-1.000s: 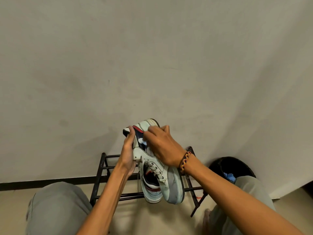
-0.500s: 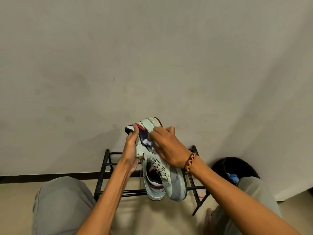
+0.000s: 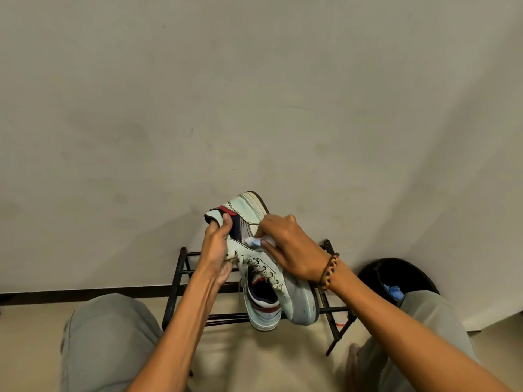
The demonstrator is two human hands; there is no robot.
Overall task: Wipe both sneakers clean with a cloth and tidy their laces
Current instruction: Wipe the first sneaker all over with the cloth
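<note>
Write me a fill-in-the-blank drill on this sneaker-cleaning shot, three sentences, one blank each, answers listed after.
1. The left hand grips the raised sneaker while the ______ hand presses the cloth against its side.
2. The second sneaker rests below on the black metal ______.
3. A braided bracelet circles the ______ wrist.

Missing words: right; rack; right

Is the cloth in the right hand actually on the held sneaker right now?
Touching. The head view shows the right hand pressing the cloth against the side of the held sneaker, no gap visible.
</note>
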